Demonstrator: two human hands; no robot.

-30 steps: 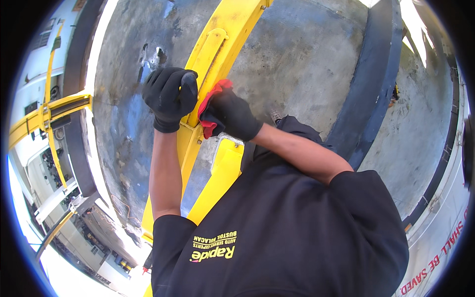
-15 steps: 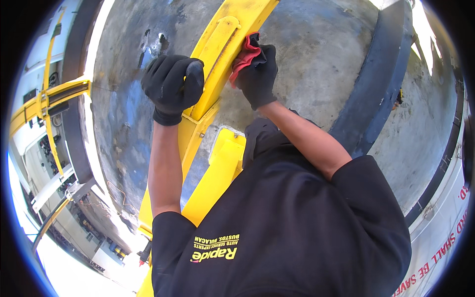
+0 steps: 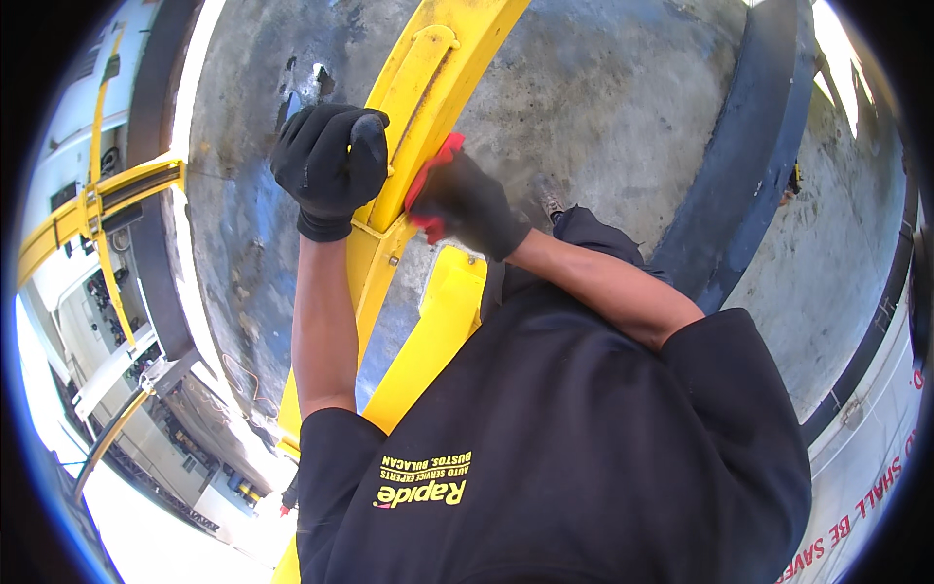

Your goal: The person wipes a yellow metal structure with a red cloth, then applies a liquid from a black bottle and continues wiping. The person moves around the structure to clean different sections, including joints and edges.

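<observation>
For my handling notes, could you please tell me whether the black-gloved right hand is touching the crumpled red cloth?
Touching: the head view shows the right hand closed over the red cloth, with folds emerging from beneath it.

I count one left hand (image 3: 331, 165) and one right hand (image 3: 467, 206) — together two hands — with two black gloves (image 3: 323, 173), one for each. The bare forearms (image 3: 324, 321) are also two, and the red cloth (image 3: 447, 149) is only one. Near the hands are two yellow beams: one long beam (image 3: 457, 73) and one shorter beam (image 3: 428, 341). There is one dark shirt (image 3: 584, 457), one visible shoe (image 3: 548, 195) and, further right, one wide dark beam (image 3: 739, 161).
</observation>
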